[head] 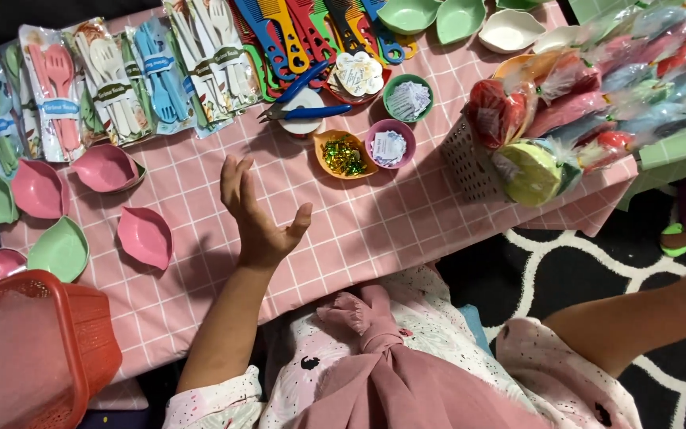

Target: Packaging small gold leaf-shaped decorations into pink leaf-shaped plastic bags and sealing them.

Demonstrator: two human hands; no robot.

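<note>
Your left hand (260, 218) hovers spread, holding nothing, over the desk (375, 230); your right hand is out of view. The nearest pink dish (144, 236) lies left of it, likely light, stiff and slick: take its rim. Bare cloth ahead; red basket (73, 334) crowds the near-left edge.

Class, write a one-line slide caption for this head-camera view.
Left hand raised open above a pink checked tablecloth, beside pink leaf-shaped plastic dishes and packets of plastic cutlery.
</note>
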